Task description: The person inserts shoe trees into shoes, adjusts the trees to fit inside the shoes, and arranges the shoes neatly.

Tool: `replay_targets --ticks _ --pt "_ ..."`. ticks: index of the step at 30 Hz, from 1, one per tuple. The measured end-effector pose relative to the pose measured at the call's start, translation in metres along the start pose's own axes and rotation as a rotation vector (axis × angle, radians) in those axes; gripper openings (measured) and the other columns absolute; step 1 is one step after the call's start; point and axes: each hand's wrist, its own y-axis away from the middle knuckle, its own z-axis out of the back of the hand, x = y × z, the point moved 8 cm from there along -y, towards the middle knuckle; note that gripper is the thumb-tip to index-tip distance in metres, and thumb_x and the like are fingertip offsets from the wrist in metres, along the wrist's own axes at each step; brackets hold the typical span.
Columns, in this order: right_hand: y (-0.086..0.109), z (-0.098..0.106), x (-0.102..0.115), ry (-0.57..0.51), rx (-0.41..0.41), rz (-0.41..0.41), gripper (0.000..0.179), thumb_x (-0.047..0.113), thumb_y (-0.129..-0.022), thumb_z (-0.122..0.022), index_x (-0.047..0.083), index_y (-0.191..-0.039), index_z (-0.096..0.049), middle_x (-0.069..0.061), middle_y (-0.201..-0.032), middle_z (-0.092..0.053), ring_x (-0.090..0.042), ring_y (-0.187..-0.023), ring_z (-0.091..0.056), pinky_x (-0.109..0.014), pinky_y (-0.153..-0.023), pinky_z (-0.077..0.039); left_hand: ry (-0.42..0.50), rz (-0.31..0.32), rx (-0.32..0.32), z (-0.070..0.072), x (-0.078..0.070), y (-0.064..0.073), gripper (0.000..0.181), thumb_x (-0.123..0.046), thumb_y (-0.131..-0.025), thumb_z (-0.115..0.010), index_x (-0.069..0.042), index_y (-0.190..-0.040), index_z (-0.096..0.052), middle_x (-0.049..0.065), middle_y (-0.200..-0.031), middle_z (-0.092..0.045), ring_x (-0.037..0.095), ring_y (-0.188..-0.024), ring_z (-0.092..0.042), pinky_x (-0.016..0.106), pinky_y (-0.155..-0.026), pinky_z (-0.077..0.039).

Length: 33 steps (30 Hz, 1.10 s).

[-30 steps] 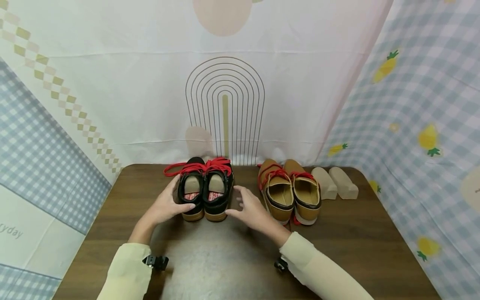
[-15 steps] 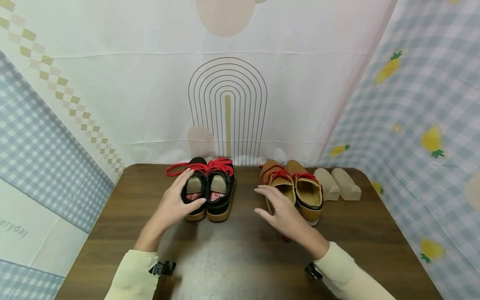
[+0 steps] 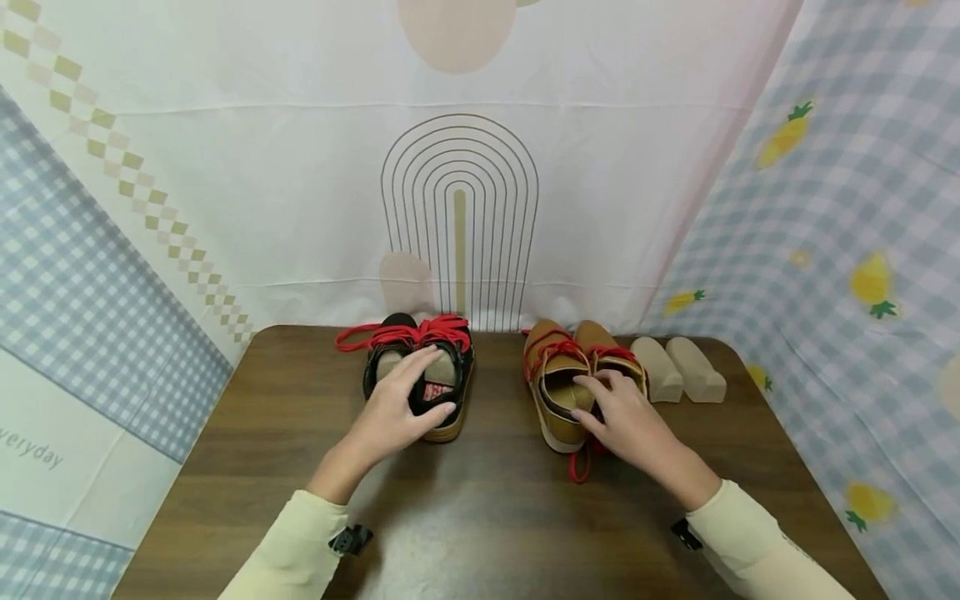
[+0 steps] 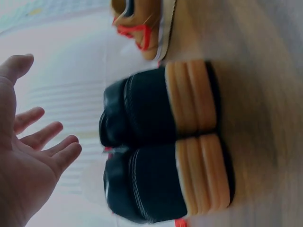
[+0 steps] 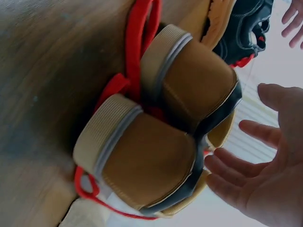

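My left hand (image 3: 393,412) hovers above the pair of black shoes (image 3: 463,392), fingers spread and holding nothing. Both black shoes have red laces, and beige blocks sit inside their openings. The left wrist view shows their heels with tan soles (image 4: 203,175), apart from the hand. My right hand (image 3: 630,421) is over the pair of brown shoes (image 3: 551,354), hiding the heel of the right one. In the right wrist view its fingers are loosely spread behind the brown heels (image 5: 147,163), gripping nothing. Red lace ends (image 5: 137,52) trail under the brown shoes.
Two beige foot-shaped blocks (image 3: 693,371) lie to the right of the brown shoes. The wooden table (image 3: 480,517) ends at a pale patterned curtain (image 3: 322,192) behind the shoes. A blue checked cloth (image 3: 817,292) hangs along the right side.
My right hand has moved right, from beside the black shoes to over the brown pair. My left hand has shifted right over the black shoes. The shoes stay in place.
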Motion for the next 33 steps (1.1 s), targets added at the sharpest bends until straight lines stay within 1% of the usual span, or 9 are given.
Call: replay_targets --ticks 2,5,9,13,17,23,28,31,33 --pt "0.001 -0.002 -0.006 0.005 0.024 -0.029 0.053 0.034 -0.096 -0.074 0.01 -0.141 -0.061 -0.026 -0.13 -0.058 -0.046 -0.116 -0.059 -0.06 -0.091 -0.052 -0.001 -0.023 0.014 -0.008 -0.004 -0.001 0.073 -0.031 -0.088 -0.083 -0.011 -0.151 -0.052 0.015 -0.156 -0.05 0.033 -0.146 -0.045 0.059 -0.113 -0.042" --pt "0.001 -0.006 -0.013 -0.015 0.06 -0.068 0.052 0.035 -0.097 -0.072 0.01 -0.142 -0.06 -0.028 -0.131 -0.058 -0.048 -0.117 -0.059 -0.062 -0.092 -0.052 -0.013 -0.055 0.01 -0.017 -0.008 -0.003 0.071 -0.03 -0.087 -0.083 -0.012 -0.149 -0.053 0.015 -0.154 -0.052 0.032 -0.145 -0.046 0.057 -0.112 -0.044" --pt "0.0 -0.012 -0.018 -0.062 0.104 -0.098 0.05 0.039 -0.1 -0.068 0.007 -0.138 -0.063 -0.029 -0.132 -0.059 -0.048 -0.119 -0.06 -0.063 -0.093 -0.052 -0.033 -0.091 -0.015 -0.027 -0.01 -0.006 0.069 -0.029 -0.087 -0.083 -0.011 -0.147 -0.055 0.013 -0.15 -0.055 0.03 -0.141 -0.05 0.052 -0.109 -0.048" --pt "0.001 -0.02 -0.022 -0.077 0.147 -0.106 0.05 0.045 -0.1 -0.067 0.006 -0.132 -0.067 -0.028 -0.13 -0.061 -0.046 -0.116 -0.063 -0.06 -0.093 -0.053 -0.058 -0.115 -0.009 -0.038 -0.012 -0.007 0.067 -0.03 -0.089 -0.082 -0.01 -0.147 -0.056 0.011 -0.15 -0.055 0.029 -0.139 -0.052 0.049 -0.109 -0.049" --pt "0.004 -0.024 -0.025 -0.092 0.143 -0.092 0.045 0.045 -0.099 -0.068 0.009 -0.125 -0.069 -0.024 -0.126 -0.062 -0.04 -0.111 -0.065 -0.058 -0.09 -0.054 -0.067 -0.133 -0.009 -0.046 -0.015 -0.006 0.066 -0.03 -0.089 -0.082 -0.009 -0.146 -0.056 0.013 -0.149 -0.056 0.031 -0.139 -0.053 0.052 -0.112 -0.046" --pt "0.007 -0.028 -0.029 -0.125 0.106 -0.08 0.042 0.044 -0.099 -0.068 0.01 -0.123 -0.069 -0.022 -0.125 -0.062 -0.039 -0.111 -0.064 -0.057 -0.089 -0.054 -0.053 -0.115 -0.001 -0.052 -0.015 -0.005 0.063 -0.03 -0.09 -0.081 -0.01 -0.144 -0.058 0.014 -0.147 -0.058 0.033 -0.138 -0.053 0.054 -0.112 -0.045" --pt "0.004 -0.024 -0.035 -0.194 0.075 -0.147 0.037 0.036 -0.103 -0.065 0.008 -0.127 -0.066 -0.018 -0.121 -0.067 -0.035 -0.108 -0.066 -0.054 -0.087 -0.055 -0.051 -0.087 0.016 -0.055 -0.014 -0.005 0.062 -0.032 -0.091 -0.08 -0.011 -0.145 -0.058 0.012 -0.148 -0.057 0.031 -0.139 -0.052 0.052 -0.113 -0.045" --pt "-0.002 -0.021 -0.041 -0.232 0.069 -0.222 0.032 0.028 -0.102 -0.066 0.004 -0.123 -0.061 -0.015 -0.11 -0.07 -0.031 -0.097 -0.069 -0.048 -0.079 -0.056 -0.046 -0.083 0.016 -0.055 -0.014 -0.005 0.062 -0.032 -0.091 -0.08 -0.011 -0.145 -0.058 0.011 -0.148 -0.057 0.032 -0.139 -0.052 0.053 -0.113 -0.044" --pt "-0.007 -0.02 -0.047 -0.249 0.083 -0.283 0.033 0.025 -0.1 -0.067 0.001 -0.121 -0.058 -0.014 -0.105 -0.07 -0.028 -0.092 -0.069 -0.046 -0.077 -0.056 -0.045 -0.085 0.012 -0.056 -0.014 -0.006 0.062 -0.031 -0.09 -0.08 -0.01 -0.144 -0.058 0.012 -0.148 -0.057 0.033 -0.138 -0.052 0.054 -0.112 -0.044"
